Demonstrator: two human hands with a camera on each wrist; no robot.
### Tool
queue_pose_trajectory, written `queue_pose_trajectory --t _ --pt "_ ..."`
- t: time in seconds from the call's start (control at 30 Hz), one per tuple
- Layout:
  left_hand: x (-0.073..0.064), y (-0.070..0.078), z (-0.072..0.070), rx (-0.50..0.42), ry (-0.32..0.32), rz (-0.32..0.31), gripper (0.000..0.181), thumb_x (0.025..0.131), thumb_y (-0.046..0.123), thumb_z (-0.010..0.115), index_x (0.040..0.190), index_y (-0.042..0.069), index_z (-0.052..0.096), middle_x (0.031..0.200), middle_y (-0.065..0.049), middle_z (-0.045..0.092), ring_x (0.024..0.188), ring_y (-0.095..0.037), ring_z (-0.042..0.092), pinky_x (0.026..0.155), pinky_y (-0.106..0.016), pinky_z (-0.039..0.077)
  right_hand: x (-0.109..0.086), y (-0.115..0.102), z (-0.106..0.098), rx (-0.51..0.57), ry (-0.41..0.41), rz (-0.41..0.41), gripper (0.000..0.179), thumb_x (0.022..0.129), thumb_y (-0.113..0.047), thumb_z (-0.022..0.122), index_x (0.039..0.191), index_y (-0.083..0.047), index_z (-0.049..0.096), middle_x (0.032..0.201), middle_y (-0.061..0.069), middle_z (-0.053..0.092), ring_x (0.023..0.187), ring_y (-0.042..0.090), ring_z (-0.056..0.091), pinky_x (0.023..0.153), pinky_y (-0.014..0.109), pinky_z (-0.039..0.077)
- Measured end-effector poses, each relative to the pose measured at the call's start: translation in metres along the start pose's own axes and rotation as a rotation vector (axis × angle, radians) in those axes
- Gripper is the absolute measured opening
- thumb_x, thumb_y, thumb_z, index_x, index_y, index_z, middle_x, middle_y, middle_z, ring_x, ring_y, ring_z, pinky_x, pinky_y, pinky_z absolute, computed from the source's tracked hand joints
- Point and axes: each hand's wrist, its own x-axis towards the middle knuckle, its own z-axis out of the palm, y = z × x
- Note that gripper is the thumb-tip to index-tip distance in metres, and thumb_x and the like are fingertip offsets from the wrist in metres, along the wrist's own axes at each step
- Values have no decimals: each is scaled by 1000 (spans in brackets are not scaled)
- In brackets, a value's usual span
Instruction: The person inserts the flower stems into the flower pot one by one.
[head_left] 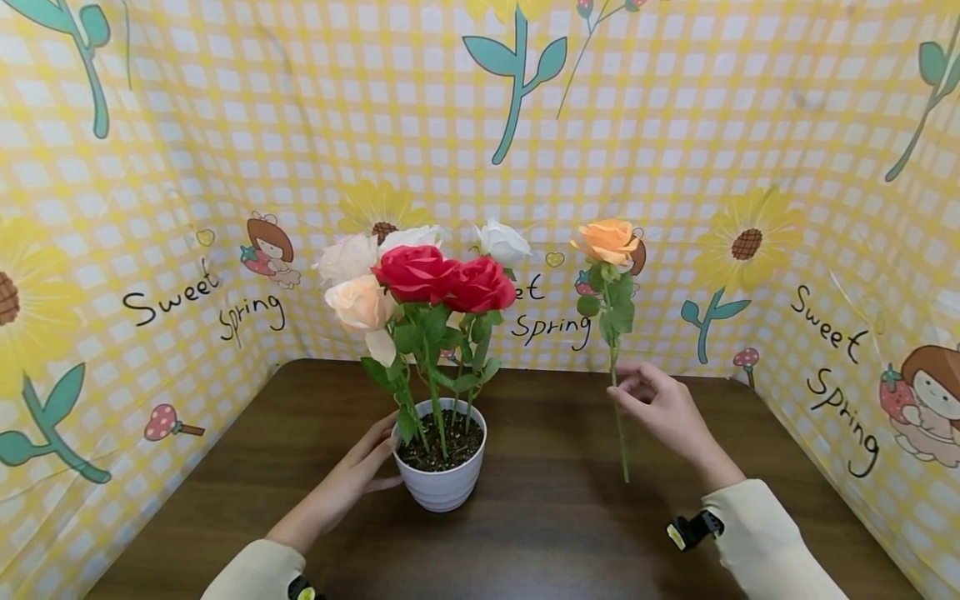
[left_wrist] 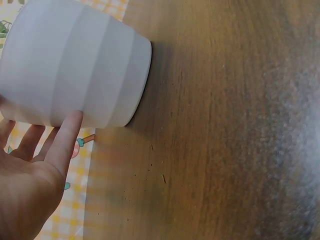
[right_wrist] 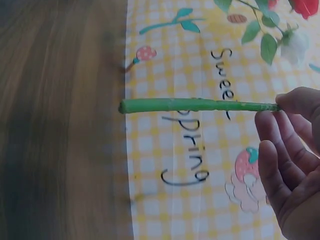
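Observation:
A white ribbed flowerpot [head_left: 442, 485] stands upright on the table, filled with dark soil [head_left: 442, 446]. Red roses [head_left: 416, 273], a peach rose [head_left: 360, 303] and white roses [head_left: 504, 242] rise from it on green stems. Against the pot's left side rests my left hand [head_left: 358, 468], its fingers fairly straight; the left wrist view shows a fingertip touching the wall. To the right of the pot, my right hand [head_left: 663, 408] pinches an orange rose [head_left: 607, 242] by its stem. That stem's lower end [right_wrist: 150, 105] hangs free below the fingers, close to vertical.
The dark wooden table [head_left: 547, 517] is bounded by a yellow checked cloth [head_left: 420, 100] at the back and both sides. Small dark crumbs [left_wrist: 163, 178] lie on the wood near the pot. A black band [head_left: 693, 529] sits at the right sleeve.

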Motion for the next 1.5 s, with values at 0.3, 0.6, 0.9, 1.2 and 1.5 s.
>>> queue_pose_trajectory --t 0.3,0.6,0.9,1.2,1.5 --pt "2 -2 0 13 3 2 58 111 33 38 161 17 16 157 -25 19 144 -43 24 99 -49 52 9 -16 28 31 47 -80 26 93 -2 71 117 4 63 87 11 68 67 25 67 56 26 55" --pt "2 -1 1 -9 10 0 58 110 33 39 161 15 16 156 -26 20 143 -43 24 98 -49 52 17 -35 53 114 61 -151 15 93 -9 74 107 -8 69 85 1 68 64 14 63 54 25 53" --pt "2 -3 0 -4 12 4 59 110 35 40 161 16 17 157 -26 19 143 -43 24 98 -48 52 19 -89 67 221 42 -176 16 92 2 71 106 6 66 87 12 68 65 29 65 55 25 54" --pt "2 0 0 3 8 5 59 110 35 40 161 16 16 158 -25 19 144 -43 24 98 -48 52 24 -122 81 283 48 -278 14 91 8 67 105 8 65 89 16 68 66 28 66 55 26 53" --pt "2 0 1 -8 0 12 60 110 33 40 161 13 15 157 -27 18 143 -43 23 98 -48 52 26 -137 97 303 17 -326 14 91 11 66 104 9 63 89 19 68 69 33 68 58 33 57"
